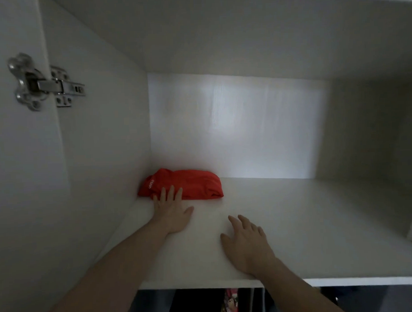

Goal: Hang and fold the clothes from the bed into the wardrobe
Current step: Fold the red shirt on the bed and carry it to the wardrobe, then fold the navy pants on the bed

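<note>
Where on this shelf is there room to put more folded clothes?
The white wardrobe shelf is bare from the folded red garment rightwards to the right wall. The back-left corner is taken: the garment lies there, with the left hand touching it. The right hand is near the front edge.

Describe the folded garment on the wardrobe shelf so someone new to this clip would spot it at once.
Look inside the white wardrobe at the shelf at chest height. In its back left corner, near the side wall, lies a folded red garment with small white lettering. It is the only coloured thing on the shelf, and the left hand lies flat with its fingertips on its front edge.
</note>
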The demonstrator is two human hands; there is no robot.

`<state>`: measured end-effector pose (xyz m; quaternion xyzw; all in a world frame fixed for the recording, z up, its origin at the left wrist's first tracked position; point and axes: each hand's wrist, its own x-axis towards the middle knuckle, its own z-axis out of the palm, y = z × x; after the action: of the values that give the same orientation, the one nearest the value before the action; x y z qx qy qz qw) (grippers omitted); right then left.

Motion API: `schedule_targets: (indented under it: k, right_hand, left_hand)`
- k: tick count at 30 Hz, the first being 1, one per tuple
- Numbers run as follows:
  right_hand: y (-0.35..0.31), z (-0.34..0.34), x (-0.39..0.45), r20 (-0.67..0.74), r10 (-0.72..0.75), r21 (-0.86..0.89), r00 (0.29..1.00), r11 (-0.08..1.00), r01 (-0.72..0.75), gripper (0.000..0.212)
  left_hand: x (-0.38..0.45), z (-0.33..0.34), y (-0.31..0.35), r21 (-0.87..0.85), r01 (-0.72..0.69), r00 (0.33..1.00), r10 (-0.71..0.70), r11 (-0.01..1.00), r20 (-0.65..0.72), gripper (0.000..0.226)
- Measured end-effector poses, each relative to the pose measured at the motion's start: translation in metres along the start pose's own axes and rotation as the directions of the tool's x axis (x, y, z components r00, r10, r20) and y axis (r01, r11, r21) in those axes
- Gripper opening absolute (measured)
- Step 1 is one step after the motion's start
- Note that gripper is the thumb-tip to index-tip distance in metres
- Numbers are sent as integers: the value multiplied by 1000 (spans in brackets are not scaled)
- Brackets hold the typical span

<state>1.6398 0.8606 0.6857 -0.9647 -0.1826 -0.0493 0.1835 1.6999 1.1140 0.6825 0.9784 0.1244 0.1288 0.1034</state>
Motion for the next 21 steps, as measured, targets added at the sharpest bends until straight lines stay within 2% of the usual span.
schedule_targets:
  k: [4, 7, 9, 11, 13, 15, 16, 21]
  right_hand:
    - [13, -21, -58, 14, 0, 87, 1000, 996, -1, 74]
    - [29, -41, -118, -45, 25, 168, 999, 986, -17, 74]
    - [39, -54, -169, -105, 40, 235, 994, 972, -15, 73]
    - [52, -64, -231, -182, 76, 317, 980, 948, -14, 69]
    - [71, -75, -303, -272, 140, 391, 952, 920, -23, 63]
    - [93, -87, -383, -327, 251, 427, 911, 899, -95, 56]
    - [103, -92, -426, -329, 318, 442, 889, 884, -153, 54]
    - [126, -108, -635, -359, 550, 432, 754, 814, -388, 54]
  left_hand:
    - [-58, -15, 10, -37, 65, 990, -60, 997, 126, 82]
    - [-111, -33, 27, 1, 106, 967, -103, 994, 235, 80]
    - [-156, -43, 55, -9, 83, 965, -78, 997, 252, 77]
    - [-214, -46, 95, -144, -41, 980, 68, 989, 187, 68]
    - [-288, -44, 142, -366, -271, 955, 296, 890, 13, 56]
    - [-368, -43, 187, -469, -490, 861, 493, 735, -127, 44]
    - [-407, -42, 208, -485, -565, 804, 576, 667, -145, 41]
    - [-582, -33, 292, -599, -703, 534, 840, 383, -90, 35]
